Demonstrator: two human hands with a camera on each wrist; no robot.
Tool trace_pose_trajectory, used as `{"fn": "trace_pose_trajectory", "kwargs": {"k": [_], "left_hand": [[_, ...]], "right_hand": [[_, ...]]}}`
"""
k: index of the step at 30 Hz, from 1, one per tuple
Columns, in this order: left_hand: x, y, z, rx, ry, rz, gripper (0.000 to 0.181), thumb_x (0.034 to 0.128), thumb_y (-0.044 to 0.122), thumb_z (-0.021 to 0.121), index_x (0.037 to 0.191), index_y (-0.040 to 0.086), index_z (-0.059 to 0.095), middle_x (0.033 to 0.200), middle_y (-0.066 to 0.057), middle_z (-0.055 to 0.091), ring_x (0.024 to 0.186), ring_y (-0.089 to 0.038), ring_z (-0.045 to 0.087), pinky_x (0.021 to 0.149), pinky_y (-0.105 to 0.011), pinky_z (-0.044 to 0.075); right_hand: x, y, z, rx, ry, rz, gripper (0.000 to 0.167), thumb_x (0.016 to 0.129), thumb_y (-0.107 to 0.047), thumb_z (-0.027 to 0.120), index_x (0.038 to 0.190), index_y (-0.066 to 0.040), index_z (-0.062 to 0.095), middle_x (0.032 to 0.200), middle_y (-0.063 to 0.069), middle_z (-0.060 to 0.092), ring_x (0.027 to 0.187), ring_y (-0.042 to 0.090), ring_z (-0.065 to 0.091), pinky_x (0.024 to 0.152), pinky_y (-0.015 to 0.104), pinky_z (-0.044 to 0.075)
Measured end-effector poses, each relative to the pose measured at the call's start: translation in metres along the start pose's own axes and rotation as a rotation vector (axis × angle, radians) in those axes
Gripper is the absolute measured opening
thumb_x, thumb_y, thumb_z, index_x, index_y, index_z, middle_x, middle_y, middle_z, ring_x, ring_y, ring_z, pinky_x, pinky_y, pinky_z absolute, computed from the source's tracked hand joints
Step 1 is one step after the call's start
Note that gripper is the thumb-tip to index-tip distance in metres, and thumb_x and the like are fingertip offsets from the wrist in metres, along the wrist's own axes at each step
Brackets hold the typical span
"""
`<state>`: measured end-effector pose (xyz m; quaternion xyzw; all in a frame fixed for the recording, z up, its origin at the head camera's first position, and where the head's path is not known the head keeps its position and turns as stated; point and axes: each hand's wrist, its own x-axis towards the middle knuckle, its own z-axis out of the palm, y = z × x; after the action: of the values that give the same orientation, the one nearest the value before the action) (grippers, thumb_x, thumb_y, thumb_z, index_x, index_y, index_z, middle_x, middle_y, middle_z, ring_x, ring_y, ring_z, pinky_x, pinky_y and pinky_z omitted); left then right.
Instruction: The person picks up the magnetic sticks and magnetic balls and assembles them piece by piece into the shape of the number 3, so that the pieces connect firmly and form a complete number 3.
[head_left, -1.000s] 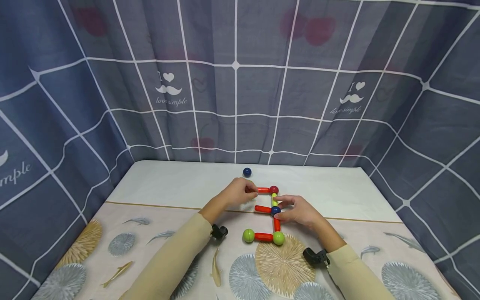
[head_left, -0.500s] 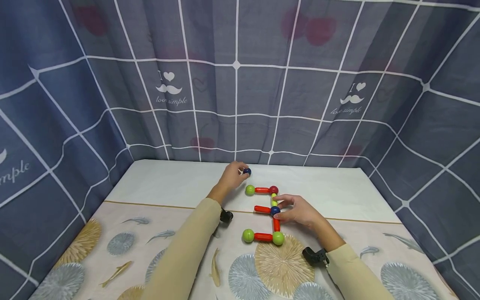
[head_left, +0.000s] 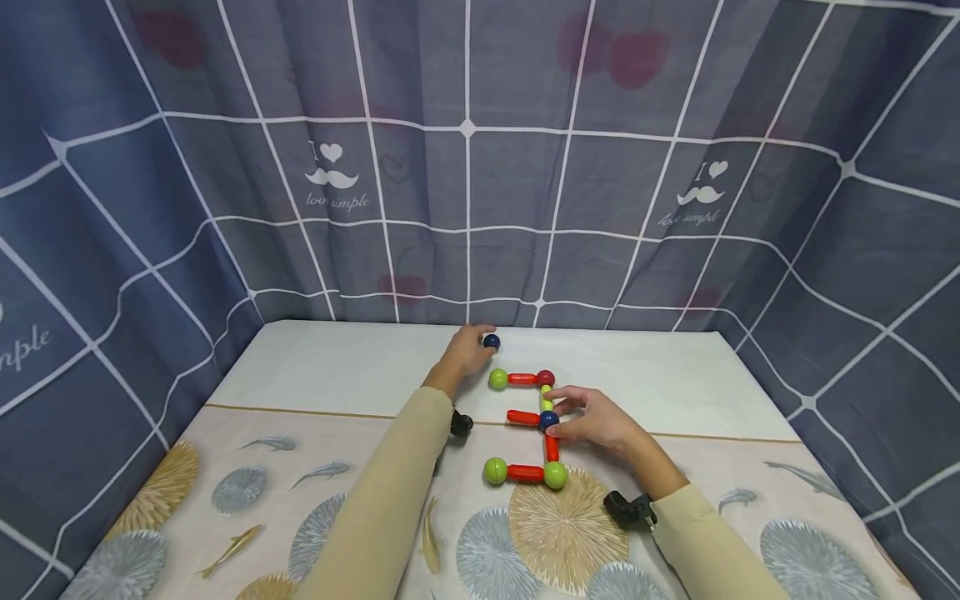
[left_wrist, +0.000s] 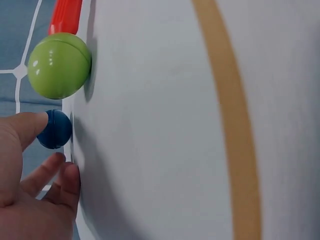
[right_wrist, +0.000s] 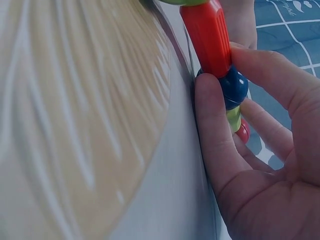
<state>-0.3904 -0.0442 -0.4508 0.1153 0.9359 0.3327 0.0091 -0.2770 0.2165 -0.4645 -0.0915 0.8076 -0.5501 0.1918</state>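
A figure of magnetic building rods and balls lies flat: red rods (head_left: 526,473), a yellow-green rod (head_left: 547,398), green balls (head_left: 556,475), a red ball (head_left: 545,378) and a dark blue ball (head_left: 549,420) at the middle joint. My right hand (head_left: 600,422) holds this middle joint, thumb and index finger on either side of the blue ball. Behind the figure sits a separate dark blue ball (head_left: 491,342). My left hand (head_left: 468,352) reaches it, index finger extended past its far side and thumb at its near side. In the left wrist view the thumb overlaps this loose ball (left_wrist: 56,129); the index finger is hidden.
The white table surface (head_left: 337,367) ends at a hanging grey-blue checked curtain (head_left: 420,183). A patterned cloth (head_left: 247,500) covers the front part. The middle red rod (head_left: 522,417) has a bare left end; a green ball (head_left: 498,378) caps the far one.
My left hand has left the green ball at the far rod and moved back to the loose blue ball, its index finger now straighter. My right hand stays at the middle joint.
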Motion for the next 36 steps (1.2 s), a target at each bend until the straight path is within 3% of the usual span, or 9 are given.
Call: {"fn": "trace_pose_trajectory", "kwargs": {"k": [5,19,26,32,36], "left_hand": [[0.001,0.000,0.000,0.003,-0.020,-0.023,0.045,0.1004,0.017,0.063,0.145,0.012,0.057,0.144,-0.017,0.060,0.136,-0.032,0.055,0.116,-0.044,0.042],[-0.003,0.002,0.002,-0.082,0.022,-0.054,0.032,0.0959,0.011,0.071,0.126,0.009,0.062,0.127,-0.015,0.068,0.119,-0.029,0.063,0.106,-0.043,0.049],[-0.005,-0.002,0.002,-0.115,0.018,-0.024,0.034,0.0953,0.013,0.071,0.129,0.008,0.065,0.126,-0.015,0.069,0.118,-0.030,0.063,0.106,-0.044,0.049],[-0.012,0.002,0.000,-0.140,-0.009,-0.028,0.038,0.0960,0.013,0.071,0.133,0.008,0.065,0.128,-0.014,0.068,0.113,-0.028,0.064,0.100,-0.041,0.052],[-0.018,0.003,-0.001,-0.174,0.004,-0.020,0.040,0.0965,0.013,0.070,0.135,0.007,0.064,0.127,-0.012,0.068,0.107,-0.025,0.063,0.095,-0.038,0.053]], "right_hand": [[0.001,-0.001,0.000,-0.011,0.004,0.002,0.064,0.080,-0.005,0.086,0.138,-0.006,0.061,0.113,0.017,0.060,0.081,0.020,0.066,0.074,0.032,0.062],[-0.001,-0.004,0.003,-0.005,0.023,0.024,0.064,0.078,-0.005,0.087,0.138,-0.007,0.062,0.113,0.016,0.060,0.080,0.019,0.064,0.070,0.029,0.059],[0.001,-0.003,0.002,-0.014,0.019,0.016,0.064,0.079,-0.006,0.087,0.137,-0.008,0.062,0.113,0.016,0.059,0.080,0.019,0.062,0.067,0.028,0.057],[0.001,-0.001,0.004,-0.023,0.024,0.030,0.064,0.078,-0.008,0.088,0.137,-0.009,0.063,0.115,0.017,0.060,0.082,0.020,0.063,0.070,0.028,0.058],[0.000,-0.002,0.004,-0.022,0.025,0.033,0.065,0.078,-0.009,0.088,0.137,-0.008,0.062,0.116,0.018,0.060,0.084,0.021,0.064,0.071,0.028,0.059]]}}
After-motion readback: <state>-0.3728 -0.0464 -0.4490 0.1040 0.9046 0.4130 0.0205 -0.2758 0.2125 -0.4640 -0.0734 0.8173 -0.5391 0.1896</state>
